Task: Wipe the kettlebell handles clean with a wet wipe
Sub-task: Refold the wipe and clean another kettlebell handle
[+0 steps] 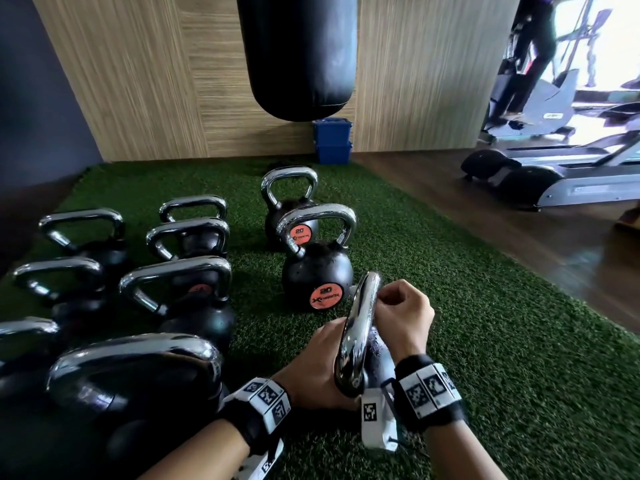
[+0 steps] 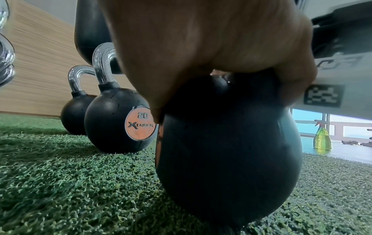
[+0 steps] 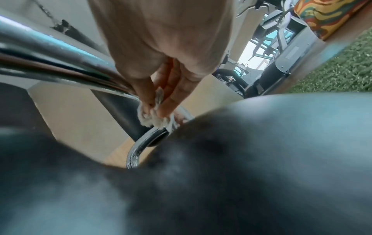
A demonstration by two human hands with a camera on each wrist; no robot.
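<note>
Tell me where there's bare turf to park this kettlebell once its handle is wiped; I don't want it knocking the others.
Free: the turf right of the right hand, out to the wooden floor, and the strip behind the two 20 kettlebells toward the blue boxes. Crowded: the left side, where kettlebells stand in close rows beside the left hand.

Black punching bag (image 1: 298, 53) hangs above stacked blue boxes (image 1: 333, 142)
</note>
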